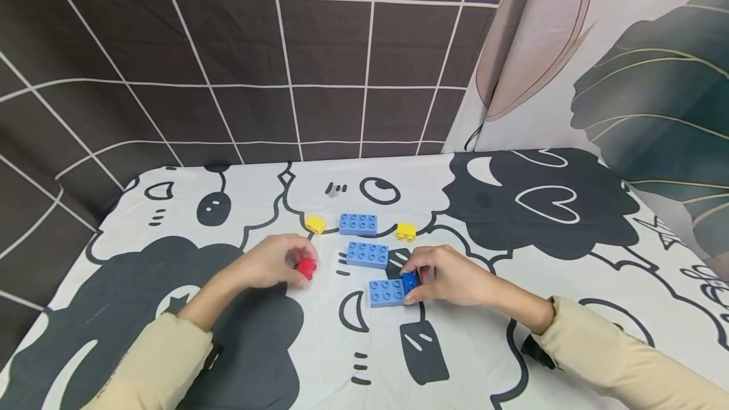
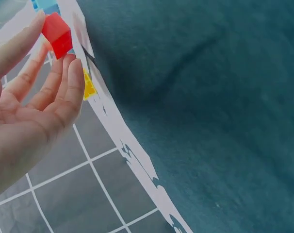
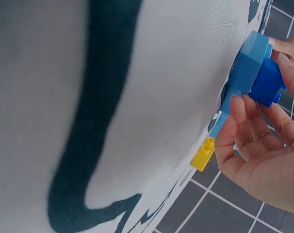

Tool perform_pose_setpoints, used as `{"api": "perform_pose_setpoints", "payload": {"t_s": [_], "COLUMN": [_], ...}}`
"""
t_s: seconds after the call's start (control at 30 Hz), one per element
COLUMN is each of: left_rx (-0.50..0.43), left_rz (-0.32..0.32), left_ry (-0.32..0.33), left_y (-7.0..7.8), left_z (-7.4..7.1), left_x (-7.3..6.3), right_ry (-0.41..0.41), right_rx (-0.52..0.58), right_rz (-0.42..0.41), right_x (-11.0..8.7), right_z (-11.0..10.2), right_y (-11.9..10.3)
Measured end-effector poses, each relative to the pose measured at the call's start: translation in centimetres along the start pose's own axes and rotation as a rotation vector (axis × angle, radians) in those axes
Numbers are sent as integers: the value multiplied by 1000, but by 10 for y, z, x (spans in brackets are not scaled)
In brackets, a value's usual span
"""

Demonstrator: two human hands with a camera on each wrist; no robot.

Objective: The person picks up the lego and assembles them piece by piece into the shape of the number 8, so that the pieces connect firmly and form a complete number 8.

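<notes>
Dark-blue block [image 1: 409, 281], pinched by our right fingers [image 1: 421, 257], sits on the near light-blue block's [image 1: 386, 293] right end. Our left fingers [image 2: 75, 82] pinch a red block [image 1: 306, 268]; four farther blocks [image 1: 367, 255] lie loose, unjoined.

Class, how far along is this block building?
Done: three light blue, rectangular plastic blocks are set out, studs up. In hand: the right hand holds a small dark blue plastic block at the nearest one's right end, perhaps attaching it; the left hand, a small red plastic block. Probably left: two small yellow plastic blocks, lying loose; the farther two light blue ones carry nothing.
</notes>
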State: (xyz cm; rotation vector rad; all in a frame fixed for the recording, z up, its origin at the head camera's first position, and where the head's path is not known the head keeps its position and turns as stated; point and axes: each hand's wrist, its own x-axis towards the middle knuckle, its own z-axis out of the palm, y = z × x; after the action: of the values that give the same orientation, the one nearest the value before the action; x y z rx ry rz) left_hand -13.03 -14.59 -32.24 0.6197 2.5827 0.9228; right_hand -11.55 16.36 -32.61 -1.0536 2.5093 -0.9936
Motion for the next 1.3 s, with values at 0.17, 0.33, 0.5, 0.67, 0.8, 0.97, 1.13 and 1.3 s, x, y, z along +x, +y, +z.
{"api": "perform_pose_setpoints", "payload": {"t_s": [0.17,0.33,0.5,0.67,0.8,0.97,1.13,1.3], "left_rx": [-24,-42,-71,-108,-118,-125,-123,-139], "left_rz": [17,42,25,26,48,69,77,99], "left_ry": [24,73,88,78,78,77,76,47], "left_y": [5,11,20,30,37,46,54,59], "left_z": [1,6,11,18,25,33,40,44], "left_x": [1,3,5,7,9,11,13,14], "right_ry": [-1,1,2,2,4,2,-1,6], "right_rx": [3,5,8,9,7,2,3,1], "right_rz": [2,-6,-13,-14,-13,-5,-10,-25], "right_x": [0,0,0,0,-1,0,0,0], "right_z": [0,0,0,0,0,0,0,0], "right_y": [0,1,1,0,0,1,1,2]}}
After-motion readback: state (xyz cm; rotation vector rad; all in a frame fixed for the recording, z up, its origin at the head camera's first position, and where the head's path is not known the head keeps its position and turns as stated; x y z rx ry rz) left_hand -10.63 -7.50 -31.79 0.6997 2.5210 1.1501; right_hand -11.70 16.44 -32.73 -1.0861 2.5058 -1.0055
